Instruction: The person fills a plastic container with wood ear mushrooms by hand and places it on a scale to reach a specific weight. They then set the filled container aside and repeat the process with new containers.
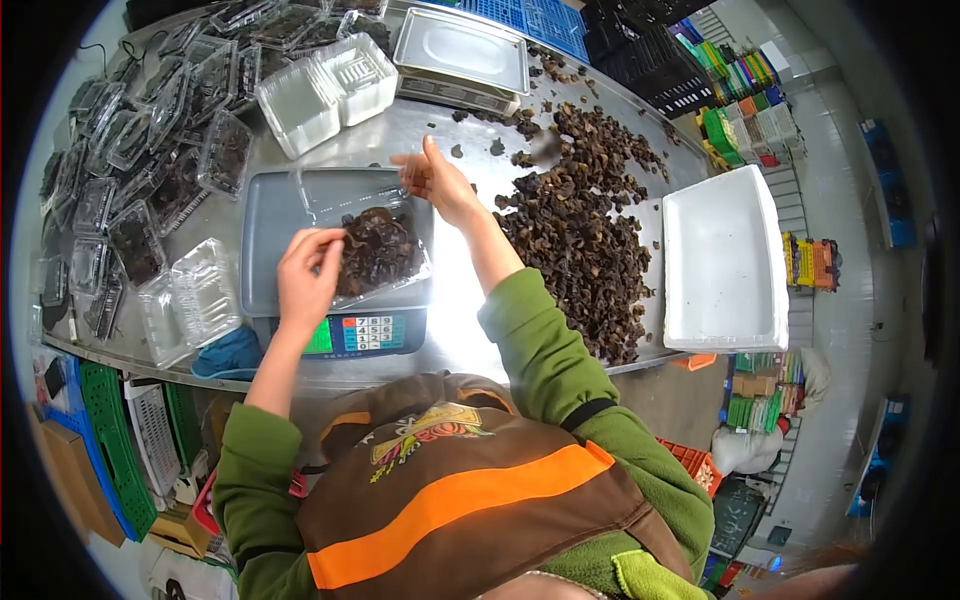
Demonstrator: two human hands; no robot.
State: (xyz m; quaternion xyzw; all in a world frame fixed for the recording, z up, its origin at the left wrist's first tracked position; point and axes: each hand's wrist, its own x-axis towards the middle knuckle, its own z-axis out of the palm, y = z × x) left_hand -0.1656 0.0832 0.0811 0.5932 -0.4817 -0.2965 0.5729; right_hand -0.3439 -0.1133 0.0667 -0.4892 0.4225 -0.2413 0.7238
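Observation:
A clear plastic clamshell box (424,270) filled with dark wood ear mushrooms (378,245) rests on the grey platform of a digital scale (262,215). At the left side of the box is my left hand (308,280), its thumb and fingertips drawn close together at a mushroom piece. My right hand (440,185) is raised over the far right corner of the box, with thumb and fingers apart and somewhat blurred. The transparent lid is hard to make out. A green display and keypad (370,333) show on the scale's front.
Loose wood ear mushrooms (585,240) spread across the steel table to the right, beside a white foam box (725,260). Filled clamshells (150,130) pile up at the left. Stacked unfilled clamshells (335,90) and a metal tray (462,52) stand behind the scale. A blue cloth (226,354) lies at the front edge.

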